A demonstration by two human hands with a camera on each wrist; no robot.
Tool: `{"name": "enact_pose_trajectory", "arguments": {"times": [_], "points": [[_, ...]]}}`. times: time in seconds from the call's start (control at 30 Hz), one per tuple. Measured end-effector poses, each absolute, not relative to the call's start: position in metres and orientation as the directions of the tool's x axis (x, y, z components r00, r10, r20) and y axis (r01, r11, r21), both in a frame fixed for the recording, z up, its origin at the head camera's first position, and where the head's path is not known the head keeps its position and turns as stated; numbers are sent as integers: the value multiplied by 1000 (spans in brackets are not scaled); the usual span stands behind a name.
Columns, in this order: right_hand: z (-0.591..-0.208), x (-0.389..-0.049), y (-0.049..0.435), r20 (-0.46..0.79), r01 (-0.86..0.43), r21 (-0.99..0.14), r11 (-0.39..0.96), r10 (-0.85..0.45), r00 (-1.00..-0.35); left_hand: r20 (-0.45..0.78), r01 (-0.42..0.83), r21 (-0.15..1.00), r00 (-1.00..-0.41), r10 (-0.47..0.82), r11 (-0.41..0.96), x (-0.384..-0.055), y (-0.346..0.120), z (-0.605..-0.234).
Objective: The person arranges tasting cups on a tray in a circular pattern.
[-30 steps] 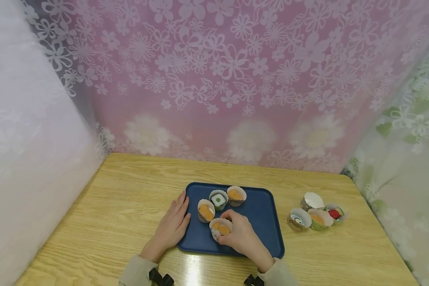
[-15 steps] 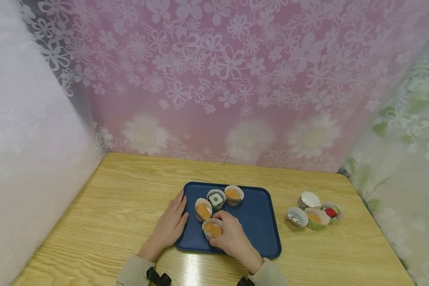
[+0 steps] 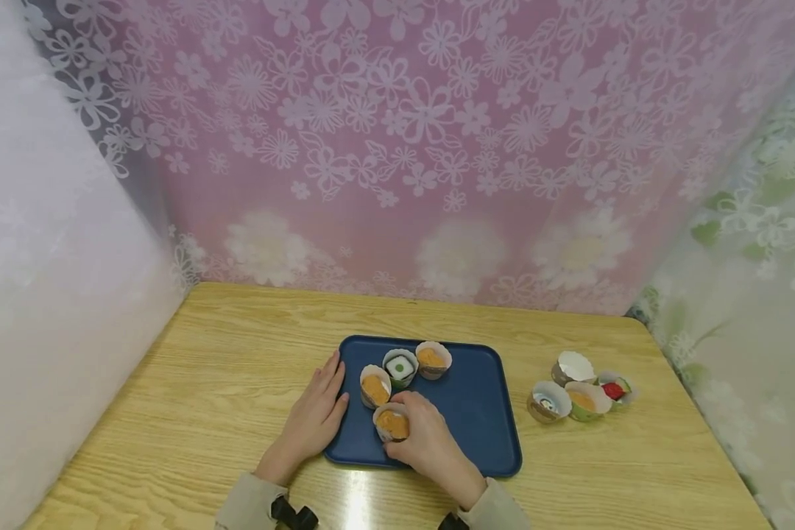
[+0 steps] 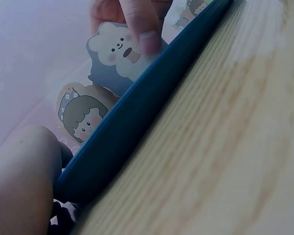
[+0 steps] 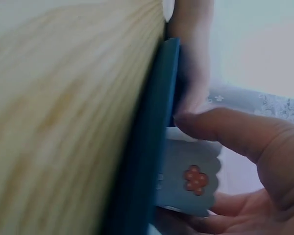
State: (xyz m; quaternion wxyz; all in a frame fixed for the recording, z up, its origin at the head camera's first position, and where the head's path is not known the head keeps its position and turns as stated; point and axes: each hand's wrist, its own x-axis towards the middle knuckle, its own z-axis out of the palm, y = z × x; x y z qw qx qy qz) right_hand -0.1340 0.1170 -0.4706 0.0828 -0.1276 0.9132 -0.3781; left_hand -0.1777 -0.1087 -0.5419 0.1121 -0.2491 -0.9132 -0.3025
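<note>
My right hand [image 3: 424,436] grips a paper baking cup [image 3: 391,423] with orange filling, standing at the front left of the blue tray [image 3: 467,412]. In the right wrist view that cup [image 5: 188,174] sits between thumb and fingers. The left wrist view shows a bear-like print on the cup [image 4: 120,54] under the right thumb. My left hand [image 3: 314,412] lies along the tray's left rim with its fingers straight. Just behind the gripped cup stand an orange-filled cup [image 3: 375,387], a cup with a white-and-green piece [image 3: 400,368] and another orange-filled cup [image 3: 433,359].
Right of the tray, several more paper cups stand close together on the wooden table [image 3: 252,331]: a white-lined one [image 3: 573,367], a bluish one [image 3: 548,402], an orange-filled one [image 3: 586,401] and one with a red piece [image 3: 615,389]. Floral curtains [image 3: 424,162] surround the table.
The right hand has moved the gripped cup a little to the left, close to the orange-filled cup behind it. The left hand stays at the tray's rim. The head view has shifted slightly.
</note>
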Motion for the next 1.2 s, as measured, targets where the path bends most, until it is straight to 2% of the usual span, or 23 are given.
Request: {"name": "enact_pose_trajectory", "arguments": {"times": [0.33,0.53,0.63,0.93,1.2], "points": [[-442,-128,137,-158,-165,-692,703,-371,-915,368,528,490,-846,385,694,-175,-105,-543],[-424,-130,160,-228,-125,-721,681,-403,-886,385,527,472,-845,372,707,-174,-104,-545],[-416,-134,173,-220,-121,-745,657,-412,-884,397,531,466,-841,369,708,-174,-105,-545],[-403,-144,215,-41,-195,-798,571,-373,-927,376,526,460,-845,380,715,-176,-107,-546],[-397,-147,245,226,-359,-716,598,-288,-931,365,527,466,-846,388,711,-180,-107,-543]]}}
